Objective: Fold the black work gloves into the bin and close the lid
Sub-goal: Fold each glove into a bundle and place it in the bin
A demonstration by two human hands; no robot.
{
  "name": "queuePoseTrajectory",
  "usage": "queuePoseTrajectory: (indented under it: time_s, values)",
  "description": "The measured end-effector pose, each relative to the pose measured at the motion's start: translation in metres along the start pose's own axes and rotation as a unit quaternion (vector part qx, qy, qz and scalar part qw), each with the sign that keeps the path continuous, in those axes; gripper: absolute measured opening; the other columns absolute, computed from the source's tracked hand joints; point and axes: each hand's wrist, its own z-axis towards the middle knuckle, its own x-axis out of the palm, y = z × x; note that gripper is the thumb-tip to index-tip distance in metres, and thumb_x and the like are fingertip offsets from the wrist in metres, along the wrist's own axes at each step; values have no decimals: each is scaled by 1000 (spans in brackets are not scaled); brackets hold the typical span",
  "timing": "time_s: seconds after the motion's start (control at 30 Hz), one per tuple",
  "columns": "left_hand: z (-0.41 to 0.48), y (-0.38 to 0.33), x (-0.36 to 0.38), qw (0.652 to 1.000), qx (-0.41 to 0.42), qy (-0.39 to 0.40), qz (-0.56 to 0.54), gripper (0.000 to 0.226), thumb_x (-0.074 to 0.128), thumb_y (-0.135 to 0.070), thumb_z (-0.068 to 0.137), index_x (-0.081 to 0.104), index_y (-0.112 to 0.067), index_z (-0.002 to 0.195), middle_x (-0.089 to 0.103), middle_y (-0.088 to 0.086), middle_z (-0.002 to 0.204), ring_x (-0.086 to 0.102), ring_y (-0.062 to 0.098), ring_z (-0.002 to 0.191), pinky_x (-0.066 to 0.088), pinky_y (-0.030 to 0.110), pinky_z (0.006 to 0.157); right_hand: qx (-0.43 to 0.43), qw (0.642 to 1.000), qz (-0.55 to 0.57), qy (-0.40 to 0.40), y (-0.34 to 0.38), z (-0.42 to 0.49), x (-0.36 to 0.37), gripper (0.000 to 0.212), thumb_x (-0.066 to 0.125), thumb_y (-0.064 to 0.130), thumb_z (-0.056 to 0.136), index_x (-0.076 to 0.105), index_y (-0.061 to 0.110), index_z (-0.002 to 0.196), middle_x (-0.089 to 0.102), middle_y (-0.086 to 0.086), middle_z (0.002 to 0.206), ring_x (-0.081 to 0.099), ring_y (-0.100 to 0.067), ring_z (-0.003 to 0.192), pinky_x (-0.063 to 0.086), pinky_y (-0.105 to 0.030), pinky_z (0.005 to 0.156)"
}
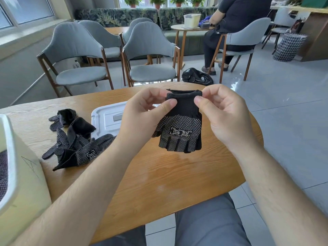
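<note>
bin (26,174): at the left edge of the surface (159,183), partly out of view; top open, pale cream plastic walls, white rounded rim, a thin scribble on the near wall
in the bin: dark fabric with white dots shows under the rim; how many pieces I cannot tell
lid (106,119): off the bin, lying flat on the surface behind the left hand (142,118), which hides its right part; white moulded plastic, rounded corners, a grey handle in a sunken panel
glove (181,128): held in the air over the middle of the surface, cuff up, fingers down; black knit, plain cuff, palm and fingers covered in small white grip dots, a white square-lettered mark on the palm; the fingers look short, perhaps folded, unclear
left hand: thumb and forefinger pinch the cuff's left corner, other fingers curled
right hand (223,118): thumb and forefinger pinch the cuff's right corner, other fingers curled
pile (76,144): more gloves of the same dotted knit, crumpled and overlapping, on the surface between bin and lid; one touches the lid's near edge
surface: rounded top, light wood grain, glossy
behind: grey padded chairs (79,50) with wooden legs; a black bag (197,76) on the tiled floor; a seated person (237,23) at a smaller round surface bearing a second cream bin (191,20); a checked basket (289,47) at the right
</note>
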Motion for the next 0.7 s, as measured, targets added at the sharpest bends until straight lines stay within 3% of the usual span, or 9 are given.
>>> queuePoseTrajectory:
  time_s: [0.17,0.37,0.57,0.7]
  values:
    - [1,-1,1,1000,3,-10,21,13,82,-22,78,73,-30,83,75,-6,90,67,16,88,53,60,93,-11,1000,1,-10,4,5,-3,10,72,20,90,64,25,86,68,9,84,63,-3,78,48,-13,75]
    - [5,1,-2,999,18,3,47,12,81,-26,80,74,-26,90,75,-4,93,69,24,94,51,65,92,-26,1000,-10,3,7,6,-3,14,71,20,90,63,30,84,67,16,78,63,0,74,48,-13,71]
    - [3,1,0,999,24,7,46,20,77,-12,85,66,-21,99,71,-8,90,65,14,86,54,58,91,-9,1000,-23,-1,5,3,-1,13,73,13,93,63,21,92,71,2,86,65,-12,78,54,-27,74]
    - [3,4,-3,998,5,7,66,33,76,-9,88,63,-20,118,68,-9,89,63,12,87,55,43,88,36,999,0,12,6,2,-2,29,76,14,90,64,23,115,75,10,87,63,-4,77,53,-20,75]
